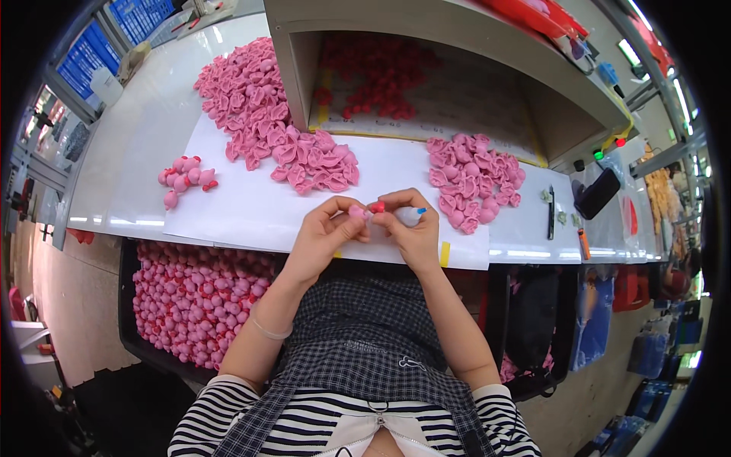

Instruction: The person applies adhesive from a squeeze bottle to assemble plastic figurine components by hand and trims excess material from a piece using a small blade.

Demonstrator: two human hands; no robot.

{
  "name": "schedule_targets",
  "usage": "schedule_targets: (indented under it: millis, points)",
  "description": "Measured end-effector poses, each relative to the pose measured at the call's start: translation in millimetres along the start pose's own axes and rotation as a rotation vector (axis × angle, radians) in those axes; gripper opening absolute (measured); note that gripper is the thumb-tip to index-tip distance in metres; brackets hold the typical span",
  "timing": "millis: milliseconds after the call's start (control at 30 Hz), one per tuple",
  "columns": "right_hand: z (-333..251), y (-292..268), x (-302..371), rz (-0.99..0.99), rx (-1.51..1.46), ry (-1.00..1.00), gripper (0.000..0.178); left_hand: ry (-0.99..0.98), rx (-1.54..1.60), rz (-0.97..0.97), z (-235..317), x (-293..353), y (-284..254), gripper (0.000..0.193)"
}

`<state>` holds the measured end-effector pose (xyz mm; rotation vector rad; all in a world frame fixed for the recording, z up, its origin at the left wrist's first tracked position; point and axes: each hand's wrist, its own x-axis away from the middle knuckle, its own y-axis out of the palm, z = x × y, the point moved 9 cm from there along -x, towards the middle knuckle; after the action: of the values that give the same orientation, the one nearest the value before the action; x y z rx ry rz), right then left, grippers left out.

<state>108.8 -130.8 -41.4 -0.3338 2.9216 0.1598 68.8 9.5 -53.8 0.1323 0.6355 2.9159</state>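
Note:
Above the front edge of the table, my two hands meet with fingertips nearly touching. My left hand [327, 231] pinches a small pink rounded piece [355, 212] between thumb and fingers. In my right hand [417, 242], thumb and forefinger pinch a small red piece [377, 206] close against the pink one. A white squeeze bottle with a blue tip [411, 216] is also tucked in the right hand, its tip pointing right. Whether the pink and red pieces are joined cannot be seen. Left of my hands lies a small cluster of pink balls with red parts [183, 180].
A large heap of pink cupped pieces [263, 114] lies far left, a smaller pink pile [472, 179] right. A grey shelf box [449, 84] holds red pieces. Below the table stands a black bin of pink-and-red balls [194, 301]. A black pen [550, 217] and phone [598, 193] lie right.

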Motion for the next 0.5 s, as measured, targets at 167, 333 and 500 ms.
schedule_targets:
  millis: [167,333,500]
  points:
    - [-5,1,1,-0.082,-0.015,0.039,0.024,0.119,-0.145,0.066,17,-1,3,0.025]
    - [-26,9,-2,-0.256,0.260,-0.041,0.033,0.100,-0.117,0.112,7,-5,-9,0.025]
    - [-38,15,-6,-0.213,0.392,-0.173,0.039,0.061,-0.186,0.093,6,-10,-9,0.023]
